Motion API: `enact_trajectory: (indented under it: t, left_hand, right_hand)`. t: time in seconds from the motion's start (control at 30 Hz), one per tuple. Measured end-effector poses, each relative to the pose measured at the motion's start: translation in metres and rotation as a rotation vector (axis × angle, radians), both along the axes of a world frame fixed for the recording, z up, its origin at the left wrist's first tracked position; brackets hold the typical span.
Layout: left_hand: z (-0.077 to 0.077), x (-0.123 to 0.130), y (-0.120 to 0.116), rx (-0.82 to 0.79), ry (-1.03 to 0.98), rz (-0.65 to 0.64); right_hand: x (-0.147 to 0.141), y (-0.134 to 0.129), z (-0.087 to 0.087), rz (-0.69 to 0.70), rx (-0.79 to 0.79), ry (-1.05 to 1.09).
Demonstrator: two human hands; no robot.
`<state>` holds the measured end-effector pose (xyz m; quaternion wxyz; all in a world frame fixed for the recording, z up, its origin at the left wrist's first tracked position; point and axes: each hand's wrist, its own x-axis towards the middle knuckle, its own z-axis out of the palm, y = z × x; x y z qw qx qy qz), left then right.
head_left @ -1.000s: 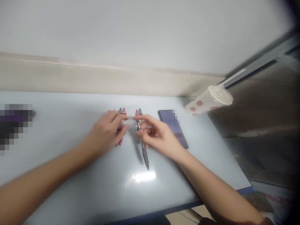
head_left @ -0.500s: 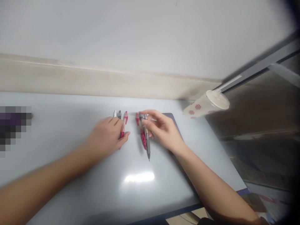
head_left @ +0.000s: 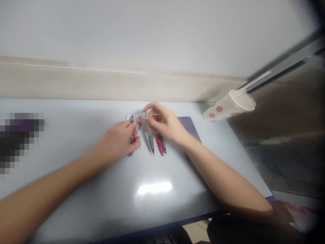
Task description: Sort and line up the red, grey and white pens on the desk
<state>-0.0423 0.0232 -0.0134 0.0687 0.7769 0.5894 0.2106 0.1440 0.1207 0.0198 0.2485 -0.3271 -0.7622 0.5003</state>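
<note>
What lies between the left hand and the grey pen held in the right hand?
A red-barrelled pen does: it lies against the fingers of the left hand, just beside the grey pen pinched by the right hand.

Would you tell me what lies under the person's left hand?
A red pen and a grey pen stick out from beneath the left hand; their middles are covered.
</note>
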Motion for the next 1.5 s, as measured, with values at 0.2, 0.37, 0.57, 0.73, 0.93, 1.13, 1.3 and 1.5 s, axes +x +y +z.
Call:
enact_trajectory:
  t: [0.2,0.37,0.57,0.73,0.93,1.13,1.3,1.5]
  left_hand:
    - [0.002,-0.006,0.003,-0.014,0.034,-0.041]
    - [0.003,-0.006,0.002,-0.011,0.104,-0.024]
    - [-0.004,-0.005,-0.002,0.020,0.045,0.015]
    - [-0.004,-0.004,-0.004,-0.019,0.011,0.047]
    - [0.005,0.000,-0.004,-0.139,-0.004,0.100]
    - [0.006,0.001,-0.003,-0.161,0.028,0.095]
    - [0.000,0.001,-0.002,-0.103,-0.010,0.110]
    - [-0.006,-0.001,-0.004,-0.016,-0.072,0.092]
  right_hand:
    - [0.011,0.005,0.003,0.087,0.011,-0.101]
    - [0.015,0.014,0.002,0.105,-0.032,-0.058]
    - [0.020,0.023,0.002,-0.006,-0.041,0.067]
    - [0.026,0.025,0.000,-0.145,-0.014,0.192]
    - [0.026,0.022,-0.002,-0.032,-0.069,0.197]
    - [0.021,0.016,-0.004,0.013,-0.101,0.193]
    - [0.017,0.010,-0.009,-0.008,-0.084,0.194]
    - [0.014,-0.004,-0.004,0.038,-0.060,0.020]
